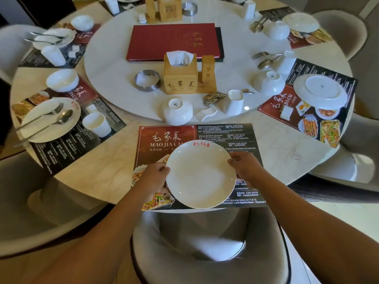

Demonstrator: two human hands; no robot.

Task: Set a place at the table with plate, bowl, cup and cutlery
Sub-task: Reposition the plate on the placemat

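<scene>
A white plate (pixel 200 175) with a red logo at its far rim lies face up over the paper placemat (pixel 168 138) at the near table edge. My left hand (pixel 154 177) grips its left rim and my right hand (pixel 243 163) grips its right rim. Beyond the placemat, on the round turntable, an upside-down white bowl (pixel 178 112) stands beside a small white rest (pixel 206 113), a white cup (pixel 233 102) and a pile of cutlery (pixel 213 97).
A wooden tissue box (pixel 180 76), a metal ashtray (pixel 147 80) and a red menu (pixel 174 41) sit on the turntable (pixel 114 58). Laid places with plates, bowls and cups lie left and right. A grey chair (pixel 207 242) stands below the table edge.
</scene>
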